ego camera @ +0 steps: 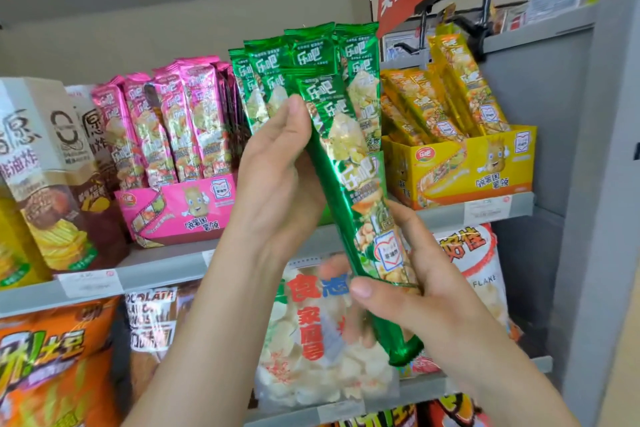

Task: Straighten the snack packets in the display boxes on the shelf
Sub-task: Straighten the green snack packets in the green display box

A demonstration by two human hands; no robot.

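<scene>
On the grey metal shelf (166, 269), the pink cardboard display box (180, 210) stands left, the yellow cardboard display box (460, 166) right, the long green foil packets (343, 135) between them.

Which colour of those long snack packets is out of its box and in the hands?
The green packet, held by both hands; pink packets and yellow packets stand in their boxes.

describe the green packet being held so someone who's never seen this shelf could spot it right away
Start at the upper shelf, where pink packets, green packets and yellow packets stand in rows. The held green packet is in front of the green bunch, left hand at its upper part, right hand near its bottom. Unlike its neighbours, it slants forward, its bottom end below the shelf edge.
</scene>
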